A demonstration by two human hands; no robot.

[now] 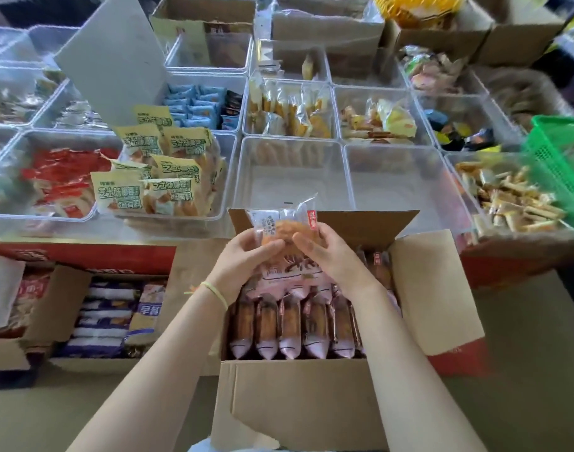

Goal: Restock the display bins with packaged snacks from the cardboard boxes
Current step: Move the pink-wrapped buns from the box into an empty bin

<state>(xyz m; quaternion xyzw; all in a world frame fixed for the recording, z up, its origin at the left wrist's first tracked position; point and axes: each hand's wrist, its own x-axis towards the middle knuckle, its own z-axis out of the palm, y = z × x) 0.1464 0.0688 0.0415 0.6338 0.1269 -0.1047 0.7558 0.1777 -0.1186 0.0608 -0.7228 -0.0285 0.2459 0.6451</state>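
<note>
Both forearms reach forward over the open cardboard box (298,396), wrists nearly level. The left hand (243,252) and right hand (325,246) meet above its far flap, fingers curled round a clear snack packet (280,223). This packet stands upright, long axis pointing away toward the empty display bin (292,177). Pink-ended packets (292,327) fill the box below.

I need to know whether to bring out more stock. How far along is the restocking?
Partly done. The bin of yellow-green packets is heaped full. In hand: the left hand and right hand hold pink-wrapped snack packs above the open cardboard box. Left: two clear bins just beyond it look nearly empty, and the box still holds rows of packs.
</note>
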